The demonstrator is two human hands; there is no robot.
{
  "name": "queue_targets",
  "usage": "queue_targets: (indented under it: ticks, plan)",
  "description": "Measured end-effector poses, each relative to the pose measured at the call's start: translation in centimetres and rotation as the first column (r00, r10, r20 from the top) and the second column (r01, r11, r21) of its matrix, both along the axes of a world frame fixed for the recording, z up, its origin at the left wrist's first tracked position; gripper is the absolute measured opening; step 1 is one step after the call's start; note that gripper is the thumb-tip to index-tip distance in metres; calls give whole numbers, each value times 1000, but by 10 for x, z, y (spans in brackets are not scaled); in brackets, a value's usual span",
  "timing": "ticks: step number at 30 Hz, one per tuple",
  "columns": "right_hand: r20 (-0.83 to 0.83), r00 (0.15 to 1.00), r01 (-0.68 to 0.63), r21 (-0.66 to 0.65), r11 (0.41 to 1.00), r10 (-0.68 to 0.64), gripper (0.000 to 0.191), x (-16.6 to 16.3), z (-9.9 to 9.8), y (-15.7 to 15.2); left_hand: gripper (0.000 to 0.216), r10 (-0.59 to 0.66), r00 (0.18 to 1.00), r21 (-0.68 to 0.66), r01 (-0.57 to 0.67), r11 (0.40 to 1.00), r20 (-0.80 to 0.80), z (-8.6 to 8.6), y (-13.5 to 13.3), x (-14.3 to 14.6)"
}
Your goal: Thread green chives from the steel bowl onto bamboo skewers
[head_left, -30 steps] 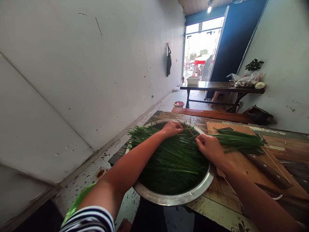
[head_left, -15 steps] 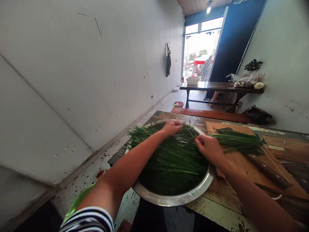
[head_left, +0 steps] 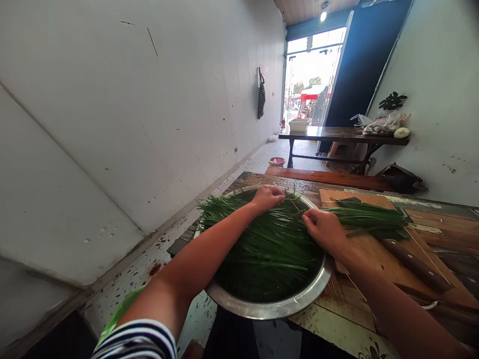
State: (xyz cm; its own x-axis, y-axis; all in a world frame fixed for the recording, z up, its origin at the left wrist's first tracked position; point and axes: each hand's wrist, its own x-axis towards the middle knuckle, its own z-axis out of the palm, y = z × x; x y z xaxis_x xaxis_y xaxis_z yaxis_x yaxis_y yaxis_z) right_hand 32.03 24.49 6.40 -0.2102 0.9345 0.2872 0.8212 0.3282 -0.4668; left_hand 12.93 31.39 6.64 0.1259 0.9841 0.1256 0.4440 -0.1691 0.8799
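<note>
A wide steel basin [head_left: 262, 311] holds long green garlic chives [head_left: 262, 244], many of them lying lengthwise in it. Over its far side my left hand [head_left: 268, 197] is closed in a pinch on chive leaves, close to the tip of a thin bamboo skewer [head_left: 295, 203]. My right hand [head_left: 324, 227], at the basin's right rim, has thumb and fingers closed around this skewer, with a green leaf showing at the fingertips. What lies inside both pinches is partly hidden by the fingers.
Right of the basin, a wooden cutting board [head_left: 374, 271] bears more chives [head_left: 366, 215] and a brown-handled knife [head_left: 415, 264]. Thin skewers [head_left: 335, 286] lie beside the basin. Behind are a bench [head_left: 325, 177] and a dark table [head_left: 337, 133] with a white tub [head_left: 299, 124] and bagged produce [head_left: 383, 124].
My left hand has shifted very slightly to the right, toward the skewer. My right hand and the basin look the same.
</note>
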Motion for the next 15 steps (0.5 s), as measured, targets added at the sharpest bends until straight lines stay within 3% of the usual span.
queue_targets:
  ticks: [15]
  plan:
    - [-27,1000,4,-14,1000,-5,20,-1,4,-1,15,-16,1000,43,17,999,-25,0,0,2]
